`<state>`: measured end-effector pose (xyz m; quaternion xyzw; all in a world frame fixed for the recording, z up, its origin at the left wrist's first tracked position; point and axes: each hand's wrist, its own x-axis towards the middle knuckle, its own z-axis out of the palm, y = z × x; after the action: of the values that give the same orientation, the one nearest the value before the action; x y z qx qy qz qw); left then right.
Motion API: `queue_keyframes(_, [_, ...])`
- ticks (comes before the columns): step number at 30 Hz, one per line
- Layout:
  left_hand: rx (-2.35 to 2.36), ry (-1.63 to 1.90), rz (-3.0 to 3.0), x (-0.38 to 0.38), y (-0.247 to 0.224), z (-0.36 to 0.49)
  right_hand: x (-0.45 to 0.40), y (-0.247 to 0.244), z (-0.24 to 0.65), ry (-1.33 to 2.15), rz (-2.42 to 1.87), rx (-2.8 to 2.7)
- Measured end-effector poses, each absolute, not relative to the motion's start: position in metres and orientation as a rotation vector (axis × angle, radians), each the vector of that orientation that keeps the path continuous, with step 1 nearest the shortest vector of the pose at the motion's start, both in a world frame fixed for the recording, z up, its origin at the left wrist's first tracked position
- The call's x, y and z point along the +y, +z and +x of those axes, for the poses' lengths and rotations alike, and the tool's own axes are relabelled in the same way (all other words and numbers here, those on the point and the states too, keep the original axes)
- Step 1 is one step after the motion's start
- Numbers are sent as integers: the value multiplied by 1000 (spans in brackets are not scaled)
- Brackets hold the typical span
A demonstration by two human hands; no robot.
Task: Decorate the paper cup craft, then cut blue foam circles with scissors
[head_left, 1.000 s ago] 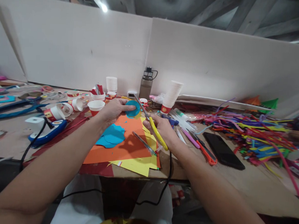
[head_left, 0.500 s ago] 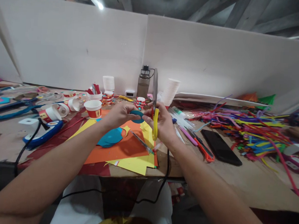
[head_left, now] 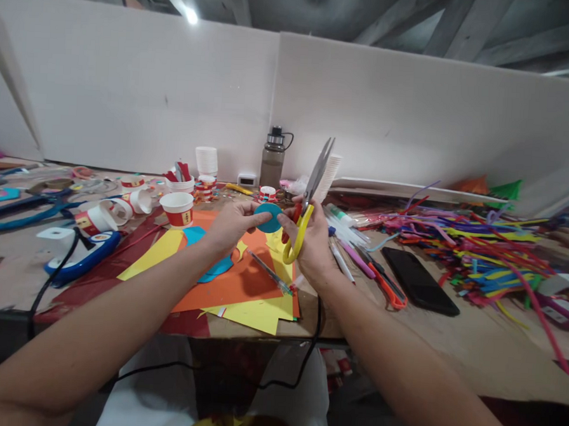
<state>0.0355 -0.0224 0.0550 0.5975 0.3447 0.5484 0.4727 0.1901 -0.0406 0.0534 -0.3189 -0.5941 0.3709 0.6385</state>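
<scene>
The left hand (head_left: 236, 228) pinches 1 blue circle (head_left: 268, 218) above orange paper (head_left: 235, 294) while the right hand (head_left: 315, 243), thumb at its edge, clasps scissors (head_left: 318, 171) blades-up, probably keeping the points clear.

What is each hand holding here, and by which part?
The left hand pinches a blue disc by its left side; the right hand grips scissors by their handles, blades pointing up, its thumb at the disc's right edge.

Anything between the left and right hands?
Yes, the blue disc: in the head view, the left hand grips it from one side, and the right hand, holding scissors, is on the other.
</scene>
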Motion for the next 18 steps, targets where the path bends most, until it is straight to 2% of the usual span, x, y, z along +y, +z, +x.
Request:
queue_keyframes(7, [667,1303,1297,-27,52,44,-38,49,188,891,-659,-1178])
queue_keyframes(18, [638,1217,979,-21,55,40,-32,43,192,1060,-716,-1024])
